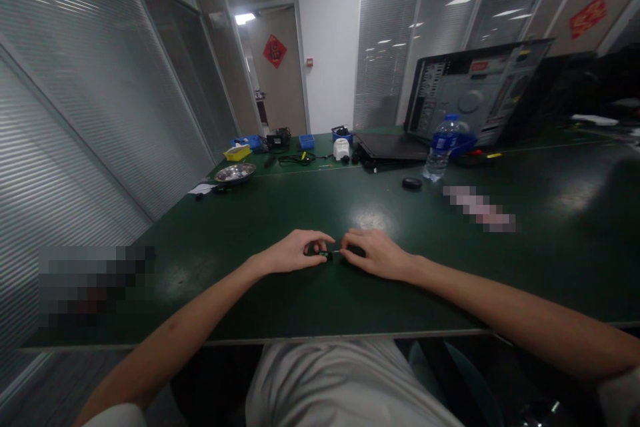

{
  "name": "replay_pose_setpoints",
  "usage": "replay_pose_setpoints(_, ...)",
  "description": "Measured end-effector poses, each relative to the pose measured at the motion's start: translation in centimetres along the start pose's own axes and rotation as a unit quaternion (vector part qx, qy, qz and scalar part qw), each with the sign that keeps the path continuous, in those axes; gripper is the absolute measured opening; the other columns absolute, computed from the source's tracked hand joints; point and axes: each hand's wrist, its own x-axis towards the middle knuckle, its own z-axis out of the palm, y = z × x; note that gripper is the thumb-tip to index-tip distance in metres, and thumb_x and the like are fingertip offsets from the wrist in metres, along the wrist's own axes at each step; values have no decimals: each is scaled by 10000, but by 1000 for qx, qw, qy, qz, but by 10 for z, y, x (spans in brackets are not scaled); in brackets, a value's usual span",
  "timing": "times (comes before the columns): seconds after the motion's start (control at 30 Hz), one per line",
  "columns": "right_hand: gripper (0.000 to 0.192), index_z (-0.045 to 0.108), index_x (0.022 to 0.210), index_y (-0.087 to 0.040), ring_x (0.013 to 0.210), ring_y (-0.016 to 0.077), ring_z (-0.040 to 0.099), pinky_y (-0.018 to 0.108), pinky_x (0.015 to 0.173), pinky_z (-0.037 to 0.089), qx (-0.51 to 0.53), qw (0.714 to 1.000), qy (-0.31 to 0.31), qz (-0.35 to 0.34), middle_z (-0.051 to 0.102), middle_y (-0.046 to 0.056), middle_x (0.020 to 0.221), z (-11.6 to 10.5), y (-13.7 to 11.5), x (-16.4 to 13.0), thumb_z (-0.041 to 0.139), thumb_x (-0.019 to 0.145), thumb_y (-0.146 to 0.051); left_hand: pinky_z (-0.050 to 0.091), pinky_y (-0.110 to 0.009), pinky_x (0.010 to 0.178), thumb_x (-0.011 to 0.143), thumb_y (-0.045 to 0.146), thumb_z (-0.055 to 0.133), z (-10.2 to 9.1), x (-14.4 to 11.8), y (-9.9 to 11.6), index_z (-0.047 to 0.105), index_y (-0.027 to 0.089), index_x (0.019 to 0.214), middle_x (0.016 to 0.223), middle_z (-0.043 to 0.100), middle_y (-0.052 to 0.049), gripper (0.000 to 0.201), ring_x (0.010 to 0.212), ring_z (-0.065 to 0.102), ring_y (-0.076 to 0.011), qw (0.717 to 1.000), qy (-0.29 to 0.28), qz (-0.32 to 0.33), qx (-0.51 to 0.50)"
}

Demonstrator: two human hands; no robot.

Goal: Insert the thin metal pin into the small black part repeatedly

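The left hand (299, 251) grips a small dark part (327, 255), flecked green, at its thumb tip, index finger stretched out. Facing it, the right hand (376, 252) pinches a thin metal rod (337, 251) pointing at the part; contact is too small to tell. Under both spreads the smooth green desk (310, 303). Beyond the right hand are a black oval case (412, 183) and clear plastic bottle (440, 150); beyond the left, a shiny round bowl (235, 174).
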Motion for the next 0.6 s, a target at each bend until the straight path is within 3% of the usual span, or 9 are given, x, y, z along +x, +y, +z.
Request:
replay_pose_setpoints(0.17, 175, 648, 998, -210, 787, 162, 605, 279, 696, 380, -6, 1000, -6, 0, 667, 31, 939, -2, -3, 0, 539, 1012, -346, 464, -258, 724, 909, 341, 692, -1, 0, 3, 748, 182, 1084, 925, 666, -51, 244, 800, 596, -154, 1000, 8, 18, 23)
replay_pose_setpoints(0.6, 184, 644, 1030, -217, 790, 157, 605, 271, 687, 381, -23, 1000, -9, -2, 656, 24, 948, -1, -4, -2, 522, 1026, -355, 447, -267, 697, 875, 399, 746, 7, 3, -2, 798, 197, 1040, 932, 738, -58, 265, 755, 609, -159, 999, 48, -13, 6)
